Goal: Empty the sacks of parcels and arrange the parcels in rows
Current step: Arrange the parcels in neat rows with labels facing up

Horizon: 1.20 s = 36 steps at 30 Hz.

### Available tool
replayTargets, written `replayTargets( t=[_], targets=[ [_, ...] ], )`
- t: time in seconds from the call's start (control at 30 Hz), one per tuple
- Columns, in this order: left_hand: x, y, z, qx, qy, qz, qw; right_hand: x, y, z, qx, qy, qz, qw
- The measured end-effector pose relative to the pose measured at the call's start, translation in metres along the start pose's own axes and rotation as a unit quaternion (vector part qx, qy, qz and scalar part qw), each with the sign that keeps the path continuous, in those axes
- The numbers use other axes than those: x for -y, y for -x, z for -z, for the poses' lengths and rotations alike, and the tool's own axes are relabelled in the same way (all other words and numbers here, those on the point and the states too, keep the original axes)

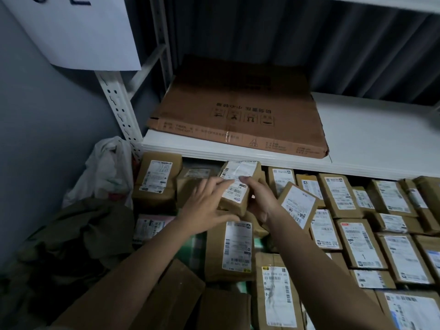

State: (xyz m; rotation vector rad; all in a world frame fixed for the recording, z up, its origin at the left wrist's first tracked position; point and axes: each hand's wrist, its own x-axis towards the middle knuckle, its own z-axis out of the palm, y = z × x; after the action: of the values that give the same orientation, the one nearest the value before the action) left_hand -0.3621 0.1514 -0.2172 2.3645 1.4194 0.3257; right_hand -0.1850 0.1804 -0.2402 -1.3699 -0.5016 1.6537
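At the upper left of the frame a white paper sheet hangs on the perforated post of a white metal shelf. Lower left, a dark olive sack lies crumpled, with a white plastic bag behind it against the wall. Right of the post, a flattened cardboard carton lies on the shelf board. At centre, the left hand lies with fingers spread and nearly straight against the left face of a small brown parcel, which is tilted above the pile just under the shelf edge. The right hand grips that parcel from the right, fingers curled round it and a fingertip on its white label. From the centre to the right edge, labelled brown parcels lie in rough rows, touching one another.
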Motion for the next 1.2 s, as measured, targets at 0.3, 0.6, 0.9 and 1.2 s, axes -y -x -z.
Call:
replayTargets(
  t=[0.3, 0.6, 0.9, 1.2],
  targets=[
    [0.087, -0.034, -0.026, -0.081, 0.378, 0.471, 0.793, 0.005, -0.03, 0.018, -0.042, -0.001, -0.018, 0.999],
    [0.094, -0.055, -0.023, 0.013, 0.572, 0.566, 0.593, -0.001, -0.066, -0.004, 0.015, -0.011, -0.073, 0.997],
    [0.09, -0.058, -0.034, -0.104, 0.534, 0.488, 0.682, 0.0, -0.083, 0.013, 0.01, 0.001, -0.085, 0.996],
    [0.1, -0.057, -0.04, -0.105, 0.341, 0.404, 0.842, -0.009, -0.098, 0.005, -0.047, 0.034, -0.094, 0.994]
  ],
)
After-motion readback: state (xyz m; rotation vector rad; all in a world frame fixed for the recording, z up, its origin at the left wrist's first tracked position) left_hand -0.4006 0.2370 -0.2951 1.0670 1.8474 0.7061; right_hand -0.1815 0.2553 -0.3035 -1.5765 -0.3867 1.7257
